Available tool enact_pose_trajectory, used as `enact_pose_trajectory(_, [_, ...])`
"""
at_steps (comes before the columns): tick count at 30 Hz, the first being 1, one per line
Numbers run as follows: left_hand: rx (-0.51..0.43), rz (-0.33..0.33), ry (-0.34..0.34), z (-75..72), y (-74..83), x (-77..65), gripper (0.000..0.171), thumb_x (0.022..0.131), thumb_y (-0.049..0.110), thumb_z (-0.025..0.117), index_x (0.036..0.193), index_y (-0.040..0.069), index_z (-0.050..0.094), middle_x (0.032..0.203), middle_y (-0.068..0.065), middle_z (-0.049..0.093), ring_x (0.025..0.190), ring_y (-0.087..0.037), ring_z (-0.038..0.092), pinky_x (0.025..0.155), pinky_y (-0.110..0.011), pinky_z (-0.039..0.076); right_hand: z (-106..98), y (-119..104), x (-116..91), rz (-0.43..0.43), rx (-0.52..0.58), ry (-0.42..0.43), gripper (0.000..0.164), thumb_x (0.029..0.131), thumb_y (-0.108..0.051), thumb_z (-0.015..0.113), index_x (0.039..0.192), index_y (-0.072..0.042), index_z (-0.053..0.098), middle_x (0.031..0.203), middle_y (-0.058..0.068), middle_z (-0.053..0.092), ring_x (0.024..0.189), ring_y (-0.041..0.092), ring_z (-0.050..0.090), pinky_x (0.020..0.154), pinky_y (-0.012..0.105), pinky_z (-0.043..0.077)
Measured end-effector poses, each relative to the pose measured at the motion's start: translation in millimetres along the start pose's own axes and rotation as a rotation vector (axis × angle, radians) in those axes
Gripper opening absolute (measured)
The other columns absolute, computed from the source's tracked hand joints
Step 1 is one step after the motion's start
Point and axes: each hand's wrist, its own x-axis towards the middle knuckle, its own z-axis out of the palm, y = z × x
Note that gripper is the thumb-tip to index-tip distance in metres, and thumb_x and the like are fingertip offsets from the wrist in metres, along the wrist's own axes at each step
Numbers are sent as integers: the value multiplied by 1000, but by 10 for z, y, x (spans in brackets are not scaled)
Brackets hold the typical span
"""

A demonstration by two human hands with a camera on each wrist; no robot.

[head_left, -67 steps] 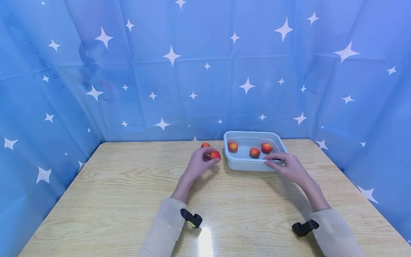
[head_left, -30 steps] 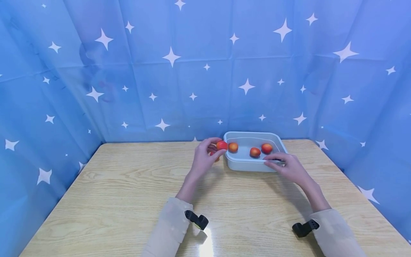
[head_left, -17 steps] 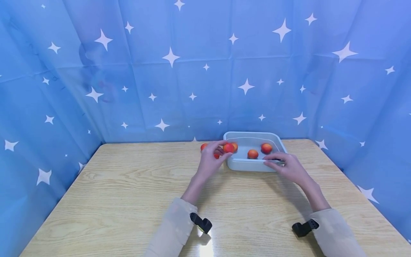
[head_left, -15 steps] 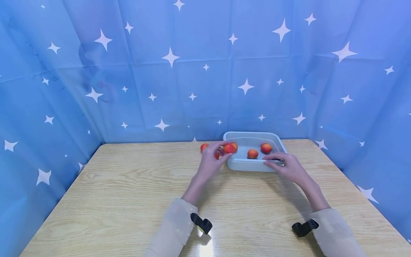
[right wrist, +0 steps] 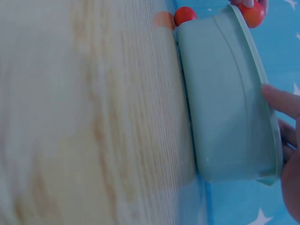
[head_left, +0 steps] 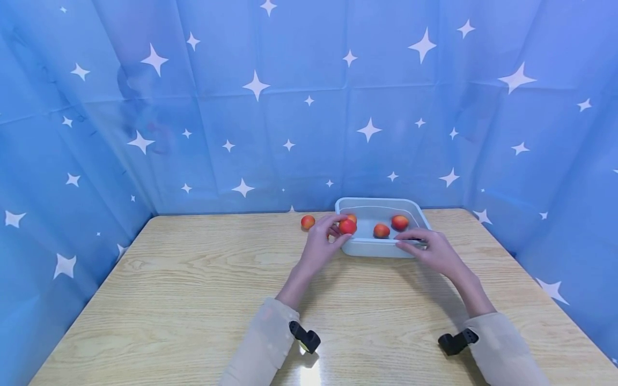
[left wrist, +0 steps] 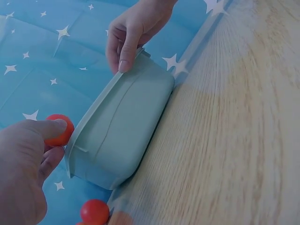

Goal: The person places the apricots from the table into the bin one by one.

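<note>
Between thumb and fingers, my left hand [head_left: 322,241] pinches a round red-orange fruit [head_left: 347,227], its exact kind unclear. It is held at the left end of a pale blue-green plastic box [head_left: 376,248], above the rim in the left wrist view. My right hand [head_left: 433,249] grips the box's front rim near the right corner, thumb outside and fingers partly hidden behind the wall in the right wrist view. Inside the box lie a fruit [head_left: 381,231] at the middle, another fruit [head_left: 399,222] toward the right, and a third, partly hidden by the held one.
Left of the box, a loose fruit [head_left: 308,222] rests on the wooden table [head_left: 193,279]. Another loose fruit [left wrist: 95,212] sits by the box's left end, mostly hidden behind my left hand in the head view. A blue star-patterned curtain [head_left: 217,107] encloses the table's back and sides.
My left hand has carried its fruit rightward from above the table to the box's left end. The middle fruit in the box has shifted slightly. My right hand stays on the rim.
</note>
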Motion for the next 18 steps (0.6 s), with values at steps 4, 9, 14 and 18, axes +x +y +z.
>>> enact_pose_trajectory(4, [11,-6,-6,11,0,-8,44,90,3,76,131,4,64,120,-12,66,87,-20,65,83,-35,58,0,-2,0,-3,-1,0,16,92,-18,76,108,-15,78,103,-1,73,94,8,62,81,14,46])
enact_pose_trajectory(9, [33,-4,4,17,6,-2,43,90,4,75,132,5,64,118,-9,67,90,-21,66,83,-30,58,-3,-14,-1,-4,-3,2,17,91,-18,77,108,-15,78,103,-1,73,94,9,62,81,15,47])
enact_pose_trajectory(14, [5,-23,13,-9,46,0,43,91,5,75,132,8,65,120,-8,66,94,-26,66,85,-34,58,-4,-22,-2,0,-5,-3,17,92,-18,76,109,-15,78,103,-1,73,94,10,62,81,16,47])
enact_pose_trajectory(18, [-4,-42,12,-26,59,1,44,92,7,75,134,12,64,122,-5,66,96,-22,65,86,-42,58,0,-17,-4,0,-5,-5,16,92,-18,76,108,-15,78,103,-1,73,93,10,62,80,18,48])
